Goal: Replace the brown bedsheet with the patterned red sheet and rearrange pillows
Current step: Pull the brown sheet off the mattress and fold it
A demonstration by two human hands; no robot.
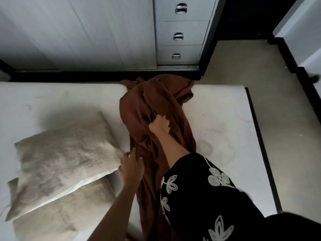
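- Rust-brown soft cotton bedsheet: bunched in a ridge down the middle of the bare white mattress, trailing over its far edge.
- Right hand: fingers curled, pinching a sheet fold.
- Left hand: fingers gripping the sheet's near side, beside two beige fabric pillows.
- Risk: a hard pull likely drags the pillows off.
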